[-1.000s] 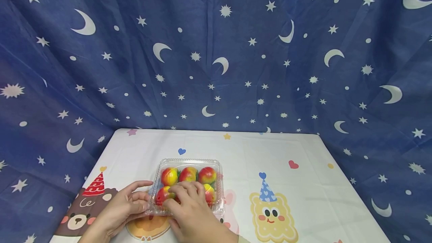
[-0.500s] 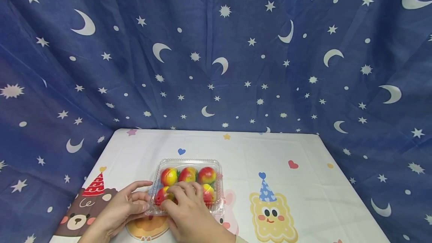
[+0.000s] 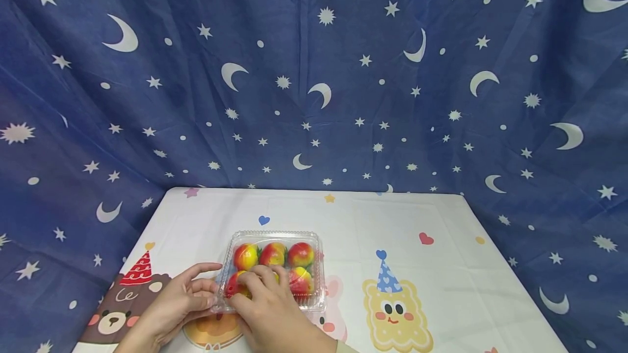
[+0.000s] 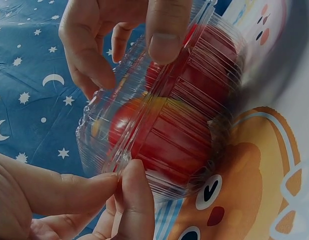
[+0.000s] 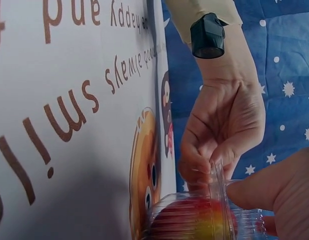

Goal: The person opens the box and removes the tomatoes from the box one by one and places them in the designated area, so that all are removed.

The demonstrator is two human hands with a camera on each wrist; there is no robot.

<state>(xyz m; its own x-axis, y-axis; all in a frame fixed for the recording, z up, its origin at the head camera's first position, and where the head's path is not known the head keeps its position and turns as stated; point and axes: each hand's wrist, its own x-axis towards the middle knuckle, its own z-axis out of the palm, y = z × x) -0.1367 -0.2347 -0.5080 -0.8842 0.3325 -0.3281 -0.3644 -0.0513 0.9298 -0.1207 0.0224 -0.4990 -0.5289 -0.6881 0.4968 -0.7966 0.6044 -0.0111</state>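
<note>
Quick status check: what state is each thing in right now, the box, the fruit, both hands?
Clear plastic box: on the table, lid down over the fruit; latched or not, cannot tell.
Fruit: inside the box.
Left hand: pinches the box's rim at its left corner.
Right hand: fingers curled over the lid's near edge.
Tablecloth: spread flat.

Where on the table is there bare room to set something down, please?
The table is free along its far edge, behind the clear fruit box, and across its right half around the yellow cartoon print. The near left is crowded: the left hand and right hand hold the box.
</note>
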